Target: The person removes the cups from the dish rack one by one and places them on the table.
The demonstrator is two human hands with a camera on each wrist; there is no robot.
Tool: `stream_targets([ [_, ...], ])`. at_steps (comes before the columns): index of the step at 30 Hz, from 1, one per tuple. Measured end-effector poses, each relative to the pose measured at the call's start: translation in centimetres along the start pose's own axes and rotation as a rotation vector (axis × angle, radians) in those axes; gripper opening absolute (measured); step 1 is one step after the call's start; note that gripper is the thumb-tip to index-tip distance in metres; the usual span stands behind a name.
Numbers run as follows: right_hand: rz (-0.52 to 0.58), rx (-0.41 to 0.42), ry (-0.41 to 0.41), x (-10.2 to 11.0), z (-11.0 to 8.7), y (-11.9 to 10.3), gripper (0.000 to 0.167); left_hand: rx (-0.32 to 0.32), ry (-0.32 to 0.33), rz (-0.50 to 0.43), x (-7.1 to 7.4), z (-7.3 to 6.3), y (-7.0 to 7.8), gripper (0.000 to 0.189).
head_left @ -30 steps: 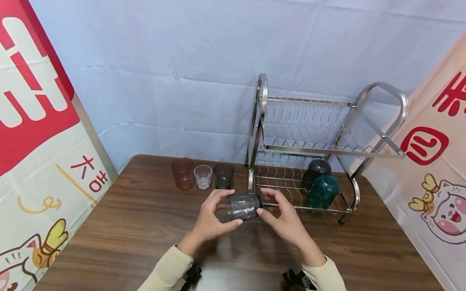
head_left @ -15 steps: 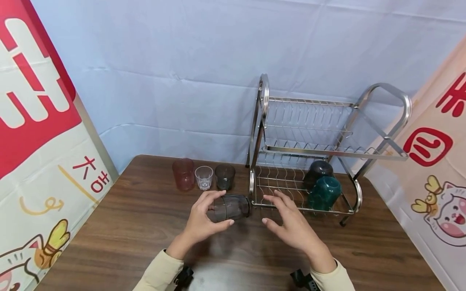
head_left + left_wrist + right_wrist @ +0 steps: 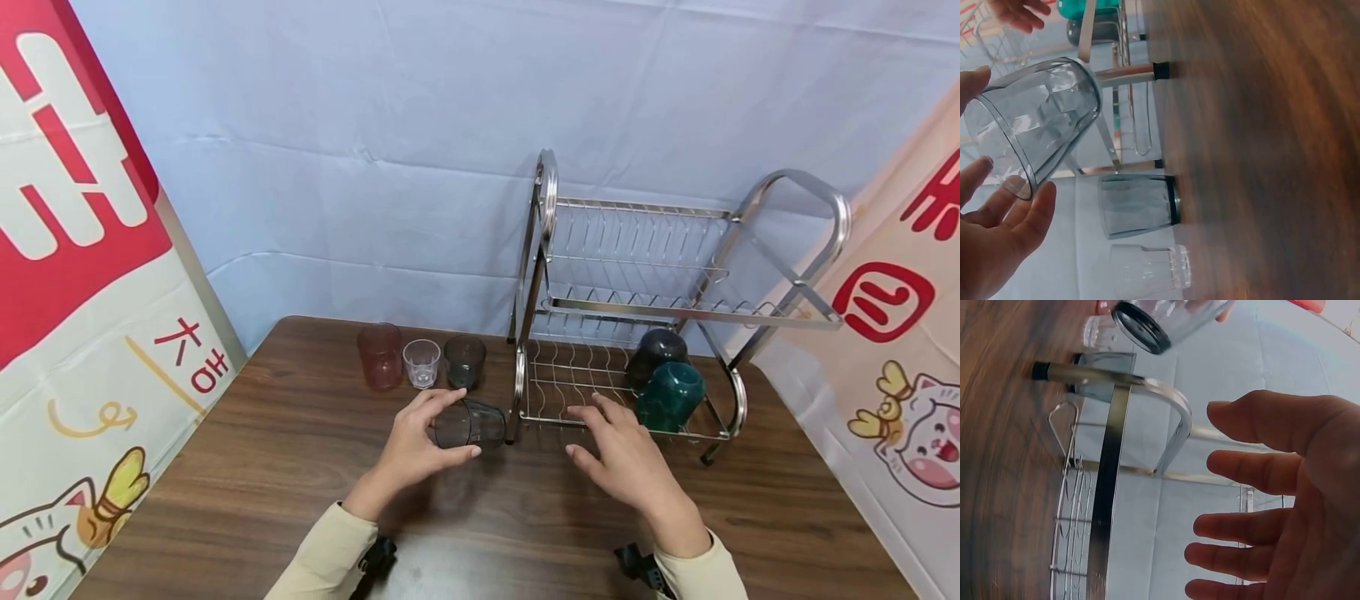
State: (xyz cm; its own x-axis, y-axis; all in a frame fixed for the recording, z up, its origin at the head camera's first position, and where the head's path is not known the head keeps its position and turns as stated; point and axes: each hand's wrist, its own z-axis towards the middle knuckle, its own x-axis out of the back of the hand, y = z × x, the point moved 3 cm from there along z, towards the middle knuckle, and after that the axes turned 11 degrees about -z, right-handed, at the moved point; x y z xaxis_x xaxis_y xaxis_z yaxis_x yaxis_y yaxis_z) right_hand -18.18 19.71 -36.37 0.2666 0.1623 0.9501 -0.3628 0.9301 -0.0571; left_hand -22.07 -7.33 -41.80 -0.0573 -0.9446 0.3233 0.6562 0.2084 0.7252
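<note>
A smoky grey drinking glass [image 3: 486, 425] lies tipped sideways above the table, held by my left hand [image 3: 416, 446]. Thumb and fingers grip it around the rim end, its base pointing right toward the rack. In the left wrist view the faceted glass [image 3: 1047, 103] shows nothing inside it. My right hand [image 3: 622, 454] is apart from the glass, fingers spread and holding nothing, in front of the lower shelf of the metal dish rack [image 3: 573, 421]. The right wrist view shows the right hand [image 3: 1272, 494] with straight, separated fingers.
Behind the left hand stand a red glass [image 3: 380, 358], a small clear glass [image 3: 422, 364] and another dark grey glass [image 3: 465, 363]. On the rack's lower shelf, at its right end, sit a dark glass [image 3: 655, 354] and a teal glass [image 3: 670, 397].
My right hand has let go of the grey glass and moved off to the right. My left hand has carried the glass a little to the left.
</note>
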Motion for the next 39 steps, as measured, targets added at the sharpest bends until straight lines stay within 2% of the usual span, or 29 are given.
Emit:
stream_targets([
  [7,-0.013,-0.018,0.016,0.2,-0.1,0.9,0.043,-0.001,-0.007,0.048,-0.1,0.7,-0.5,0.072],
  [21,-0.033,-0.061,0.006,0.0,0.0,2.3,0.041,0.145,-0.036,0.165,-0.5,1.5,-1.7,0.070],
  [33,-0.086,-0.101,0.027,0.7,0.4,3.5,0.043,0.178,-0.077,0.233,-0.6,2.8,-2.2,0.067],
  [39,-0.104,-0.112,0.042,1.0,0.3,4.2,0.042,0.177,-0.074,0.269,-0.7,3.5,-2.5,0.066],
])
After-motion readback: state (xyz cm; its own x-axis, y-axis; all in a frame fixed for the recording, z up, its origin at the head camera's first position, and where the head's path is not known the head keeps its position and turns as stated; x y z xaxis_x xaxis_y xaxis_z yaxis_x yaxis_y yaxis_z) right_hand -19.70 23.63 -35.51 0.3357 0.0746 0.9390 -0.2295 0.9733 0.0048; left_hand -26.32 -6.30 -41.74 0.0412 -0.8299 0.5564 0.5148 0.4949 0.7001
